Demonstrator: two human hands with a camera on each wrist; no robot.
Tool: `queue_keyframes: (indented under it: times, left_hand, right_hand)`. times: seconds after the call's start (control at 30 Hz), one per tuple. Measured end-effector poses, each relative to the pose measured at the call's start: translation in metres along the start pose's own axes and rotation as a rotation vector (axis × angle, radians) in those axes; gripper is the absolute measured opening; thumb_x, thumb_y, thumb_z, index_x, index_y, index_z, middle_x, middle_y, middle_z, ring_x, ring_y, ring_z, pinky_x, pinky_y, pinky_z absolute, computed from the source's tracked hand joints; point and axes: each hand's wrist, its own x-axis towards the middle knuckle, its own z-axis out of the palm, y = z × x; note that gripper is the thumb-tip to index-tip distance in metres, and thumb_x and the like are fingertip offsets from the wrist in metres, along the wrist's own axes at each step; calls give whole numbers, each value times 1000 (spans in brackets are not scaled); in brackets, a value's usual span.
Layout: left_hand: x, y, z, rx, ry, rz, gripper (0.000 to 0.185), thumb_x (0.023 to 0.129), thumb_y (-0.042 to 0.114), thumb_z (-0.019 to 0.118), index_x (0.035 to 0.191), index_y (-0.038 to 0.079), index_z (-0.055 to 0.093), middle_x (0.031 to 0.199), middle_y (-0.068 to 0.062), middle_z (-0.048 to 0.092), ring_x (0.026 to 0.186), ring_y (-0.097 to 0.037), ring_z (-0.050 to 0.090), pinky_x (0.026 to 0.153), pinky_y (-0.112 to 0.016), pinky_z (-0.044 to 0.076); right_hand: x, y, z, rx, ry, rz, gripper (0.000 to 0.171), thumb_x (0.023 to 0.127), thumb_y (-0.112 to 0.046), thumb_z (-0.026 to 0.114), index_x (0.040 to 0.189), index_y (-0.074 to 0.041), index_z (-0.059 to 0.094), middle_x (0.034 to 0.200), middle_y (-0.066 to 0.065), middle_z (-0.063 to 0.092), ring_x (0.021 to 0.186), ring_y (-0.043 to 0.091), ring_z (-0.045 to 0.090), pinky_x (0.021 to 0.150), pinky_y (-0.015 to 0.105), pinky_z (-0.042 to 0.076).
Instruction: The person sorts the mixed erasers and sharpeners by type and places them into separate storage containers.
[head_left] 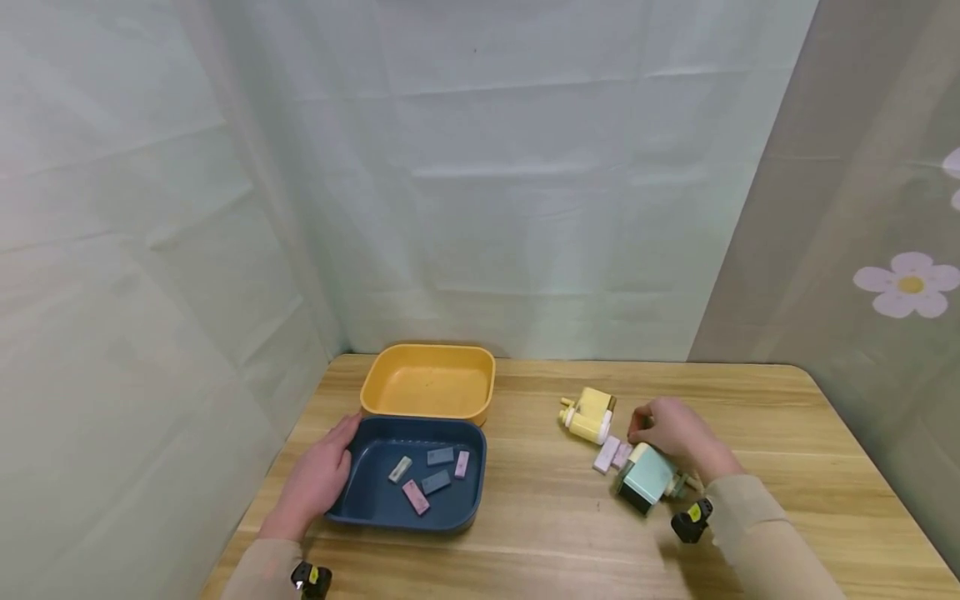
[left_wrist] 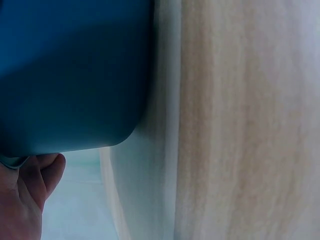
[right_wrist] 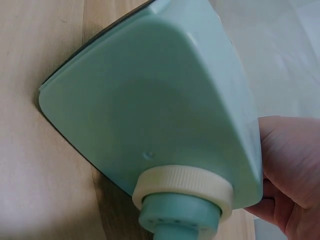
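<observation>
Fingers of the right hand (head_left: pixel 671 433) curl down over the far end of a mint green toy block (head_left: pixel 647 477) and the pale pink pieces (head_left: pixel 613 454) just beside it; whether the fingertips pinch a pink piece or only touch it cannot be told from the head view. The green block lies on its side on the wooden table (head_left: pixel 750 417), under the palm and toward the wrist, its long axis running from the fingertips back toward the person and slightly left, with a dark face at the near left end. In the right wrist view the block (right_wrist: pixel 150 105) fills the frame, a cream ribbed collar and a green stub (right_wrist: pixel 182 210) pointing toward the wrist, and the palm (right_wrist: pixel 290 175) lies against its right edge. A yellow toy block (head_left: pixel 588 414) sits just beyond and to the left of the fingertips, apart from them. The left hand (head_left: pixel 318 479) lies flat and relaxed, fingers straight against the left outer wall of a blue tray (head_left: pixel 457 508); the wrist view shows that wall (left_wrist: pixel 70 75) with a fingertip (left_wrist: pixel 50 172) beside it. Inside the tray, to the right of those fingers, lie five small bricks (head_left: pixel 427 479), grey, blue and pink. An orange tray (head_left: pixel 427 383) touches the blue one on its far side, beyond the fingertips.
</observation>
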Motion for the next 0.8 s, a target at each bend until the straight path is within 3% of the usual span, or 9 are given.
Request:
queue_keyframes:
  times: [0.47, 0.8]
  left_hand:
    - [0, 0, 0, 4, 3, 13, 56, 107, 6, 47, 161, -6, 40, 162, -29, 43, 150, -49, 42, 119, -66, 37]
    - [0, 0, -2, 10, 4, 18, 56, 107, 5, 48, 161, -5, 41, 162, -29, 44, 149, -49, 42, 118, -66, 38]
  right_hand:
    - [1, 8, -3, -24, 49, -52, 14, 92, -15, 77, 82, -21, 68, 84, -4, 68, 78, 19, 58, 79, 44, 50]
    - [0, 9, -9, -23, 82, -51, 13, 94, -16, 78, 85, -17, 68, 79, -3, 65, 73, 18, 55, 72, 40, 50]
